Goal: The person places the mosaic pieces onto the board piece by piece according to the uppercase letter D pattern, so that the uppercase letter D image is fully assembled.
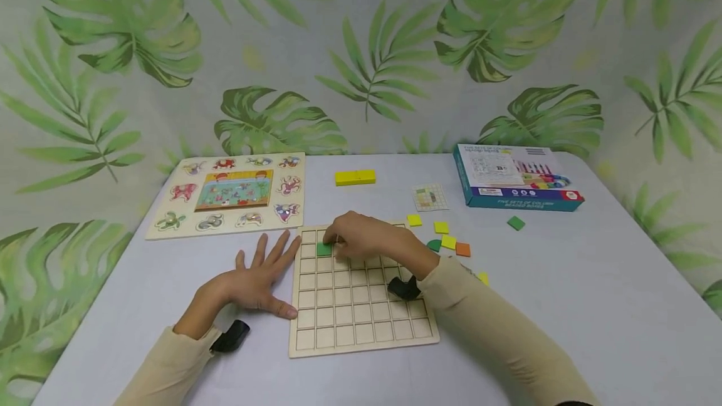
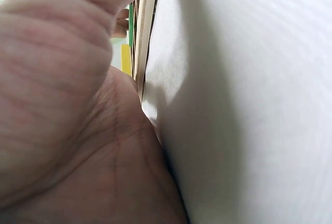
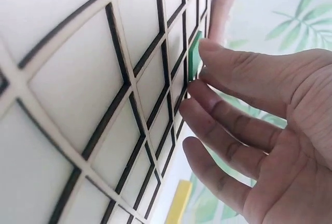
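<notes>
A wooden grid board (image 1: pixel 361 334) lies on the white table, its cells framed by raised strips. At its upper left corner my right hand (image 1: pixel 363 237) pinches a green square tile (image 1: pixel 323 249) with thumb and index finger. The right wrist view has the thumb tip right at the green tile (image 3: pixel 195 55), the other fingers curled beside it. My left hand (image 1: pixel 256 281) rests flat with fingers spread, its fingertips and thumb at the board's left edge. In the left wrist view, the palm (image 2: pixel 98 146) fills much of the picture.
Yellow tiles (image 1: pixel 442 227), an orange tile (image 1: pixel 463 249) and a dark green piece (image 1: pixel 434 245) lie right of the board. Another green tile (image 1: pixel 516 223) is near a teal box (image 1: pixel 519 180). Behind are a pattern card (image 1: pixel 430 197), a yellow block (image 1: pixel 355 178) and an animal puzzle (image 1: pixel 163 205).
</notes>
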A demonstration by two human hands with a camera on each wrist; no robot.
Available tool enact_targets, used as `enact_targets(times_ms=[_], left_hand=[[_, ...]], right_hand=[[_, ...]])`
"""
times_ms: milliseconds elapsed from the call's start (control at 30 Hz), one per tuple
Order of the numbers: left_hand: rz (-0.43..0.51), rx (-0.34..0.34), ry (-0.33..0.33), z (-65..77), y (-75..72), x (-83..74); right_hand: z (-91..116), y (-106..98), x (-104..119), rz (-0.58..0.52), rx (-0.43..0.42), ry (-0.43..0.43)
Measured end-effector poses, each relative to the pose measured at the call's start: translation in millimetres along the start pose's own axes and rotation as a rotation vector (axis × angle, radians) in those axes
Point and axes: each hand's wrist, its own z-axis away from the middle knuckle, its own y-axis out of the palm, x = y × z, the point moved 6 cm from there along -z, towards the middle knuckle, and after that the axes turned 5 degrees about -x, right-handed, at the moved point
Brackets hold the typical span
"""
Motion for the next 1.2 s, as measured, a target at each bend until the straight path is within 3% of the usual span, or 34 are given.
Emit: enact_targets(times_ms=[300, 700, 1100, 1200], left_hand=[[0.003, 0.002, -0.008, -1.0, 1.7, 1.6], [-0.013, 0.005, -0.006, -1.4, 2.4, 2.1], [-0.005, 0.001, -0.005, -0.1, 1.0, 3.5], [-0.005, -0.002, -0.003, -0.2, 1.3, 4.1]], right_hand=[[21.3, -4.4, -10.3, -0.021, -0.088, -0.038], [62.4, -15.3, -44.2, -0.076, -0.160, 0.095], [102.1, -26.7, -83.2, -0.034, -0.217, 0.099], [114.3, -29.1, -92.8, -0.039, -0.218, 0.133]])
